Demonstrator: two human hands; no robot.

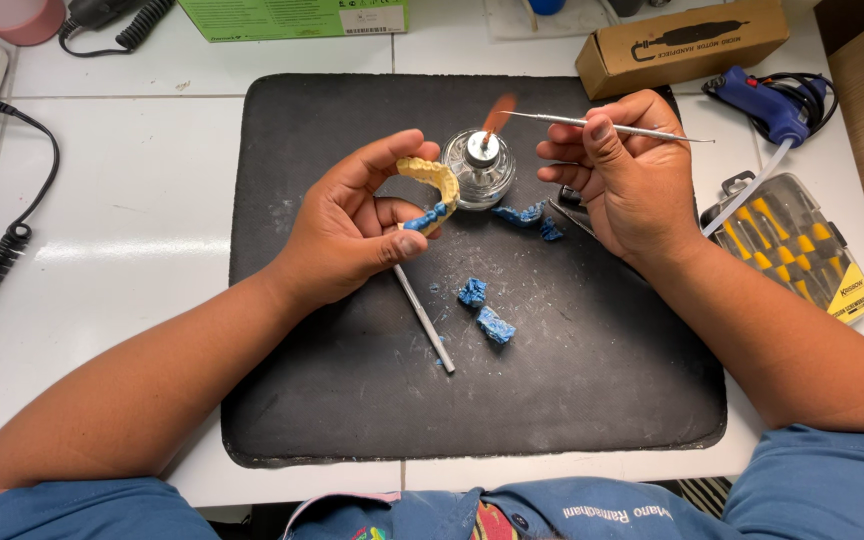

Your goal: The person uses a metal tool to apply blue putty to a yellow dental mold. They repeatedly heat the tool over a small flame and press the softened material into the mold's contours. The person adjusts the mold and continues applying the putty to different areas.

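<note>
My left hand (pixel 352 225) pinches the cast (pixel 432 180) beside the burner (pixel 480 168); my right hand (pixel 622 175) grips the probe (pixel 602 125), tip in its flame to heat.

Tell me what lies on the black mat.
On the mat: a lit glass burner, blue wax bits and a metal tool, its top end hidden under the left hand.

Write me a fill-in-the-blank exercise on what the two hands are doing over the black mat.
1. The left hand holds a yellow dental cast with ____ wax on it.
2. The right hand holds a thin metal instrument with its tip in the ____ of the glass burner.
3. A second metal tool lies on the ____ mat.
4. Loose blue wax pieces lie ____ the two hands.

Missing words: blue; flame; black; between
</note>
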